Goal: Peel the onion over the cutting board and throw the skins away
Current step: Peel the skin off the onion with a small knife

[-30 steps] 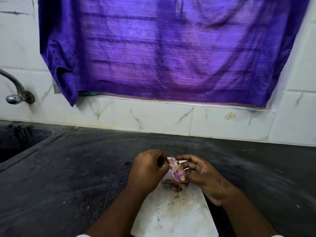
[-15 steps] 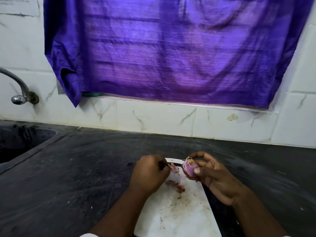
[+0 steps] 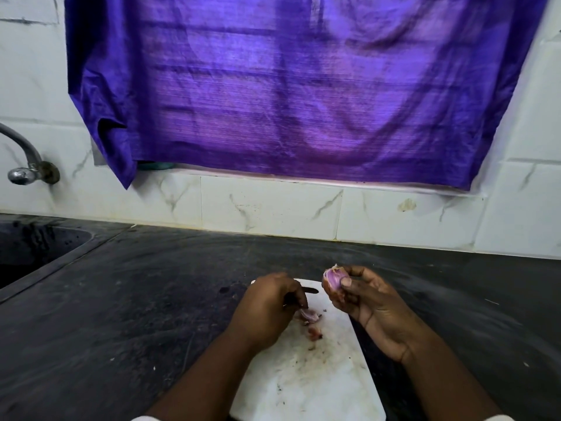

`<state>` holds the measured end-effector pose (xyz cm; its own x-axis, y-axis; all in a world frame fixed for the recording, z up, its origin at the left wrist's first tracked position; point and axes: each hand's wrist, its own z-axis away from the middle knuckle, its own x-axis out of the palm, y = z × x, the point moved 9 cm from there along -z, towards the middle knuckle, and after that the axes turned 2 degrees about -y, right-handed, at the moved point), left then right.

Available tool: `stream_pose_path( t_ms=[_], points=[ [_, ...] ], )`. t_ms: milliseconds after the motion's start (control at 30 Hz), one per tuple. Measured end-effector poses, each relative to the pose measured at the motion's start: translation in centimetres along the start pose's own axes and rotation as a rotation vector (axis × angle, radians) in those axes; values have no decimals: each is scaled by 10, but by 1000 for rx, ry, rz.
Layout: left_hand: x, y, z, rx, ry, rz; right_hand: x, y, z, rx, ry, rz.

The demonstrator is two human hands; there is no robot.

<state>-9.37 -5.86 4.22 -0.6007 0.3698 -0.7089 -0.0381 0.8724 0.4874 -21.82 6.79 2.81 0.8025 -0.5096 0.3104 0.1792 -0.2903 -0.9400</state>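
Observation:
My right hand (image 3: 368, 302) grips a small purple onion (image 3: 333, 281), partly peeled, and holds it up above the far right corner of the white cutting board (image 3: 306, 381). My left hand (image 3: 267, 311) is lowered onto the board with its fingers curled, and its fingertips pinch a strip of onion skin (image 3: 309, 315) that touches the board. A thin dark shape (image 3: 309, 290) shows beside those fingers; I cannot tell whether it is a tool or a slot in the board. Small skin scraps (image 3: 314, 332) lie on the board just below.
The board lies on a dark stone counter (image 3: 151, 299). A sink (image 3: 33, 253) with a metal tap (image 3: 22, 171) is at the far left. A white tiled wall and a purple curtain (image 3: 303, 92) rise behind the counter.
My hands have come apart. The left hand pulled a strip of skin off the onion and came down to the board with it. The right hand lifted the onion to the right.

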Motion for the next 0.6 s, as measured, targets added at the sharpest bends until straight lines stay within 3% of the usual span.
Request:
stream_pose_path(
  t_ms=[167,400,600],
  points=[
    [-1,3,2,-40,-16,31,0,4,1,36,19,-2],
    [-15,13,5,-34,146,212,11,6,3,37,-37,19],
    [-14,10,4,-54,163,252,10,11,-1,10,-2,76]
  ],
)
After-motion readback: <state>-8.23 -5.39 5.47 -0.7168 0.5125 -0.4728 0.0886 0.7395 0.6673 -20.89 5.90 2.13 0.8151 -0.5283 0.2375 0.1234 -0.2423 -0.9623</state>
